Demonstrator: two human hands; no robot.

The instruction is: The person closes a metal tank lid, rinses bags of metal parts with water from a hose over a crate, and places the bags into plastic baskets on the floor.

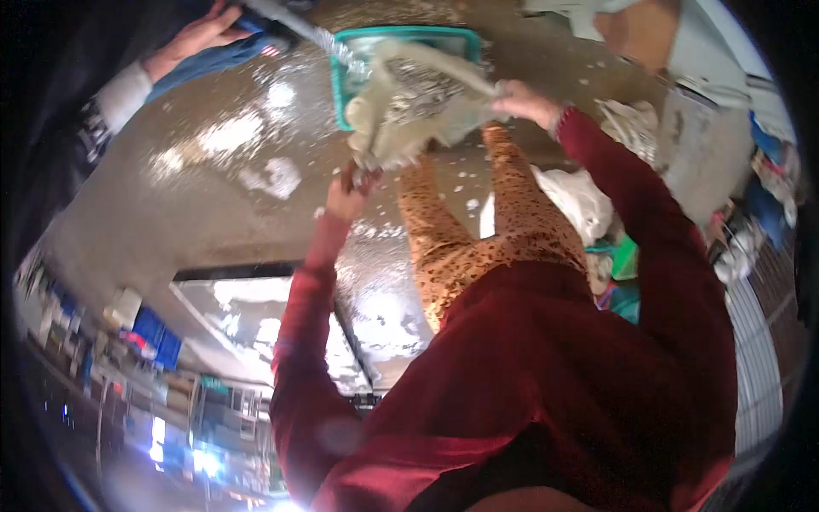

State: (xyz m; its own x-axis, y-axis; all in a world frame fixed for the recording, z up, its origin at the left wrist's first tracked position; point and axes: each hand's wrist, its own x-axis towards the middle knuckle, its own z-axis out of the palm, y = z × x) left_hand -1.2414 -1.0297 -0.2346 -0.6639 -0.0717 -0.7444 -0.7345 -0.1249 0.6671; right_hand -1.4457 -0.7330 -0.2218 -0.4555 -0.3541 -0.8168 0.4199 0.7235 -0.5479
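A pale, wet sack (401, 145) is stretched with its mouth wide over a teal plastic crate (337, 90). Silvery, shiny contents (422, 90) show inside it, too blurred to name. My left hand (348, 194) is closed on the sack's near-left edge. On the other side, my right hand (527, 104) grips the sack's right rim. The sack covers part of the crate.
At upper left another person's hand (200, 38) is beside a grey tube-like thing (299, 26) reaching toward the crate. The floor (128, 200) is wet. White sacks (576, 200) lie to my right. A large shiny panel (239, 311) lies at left.
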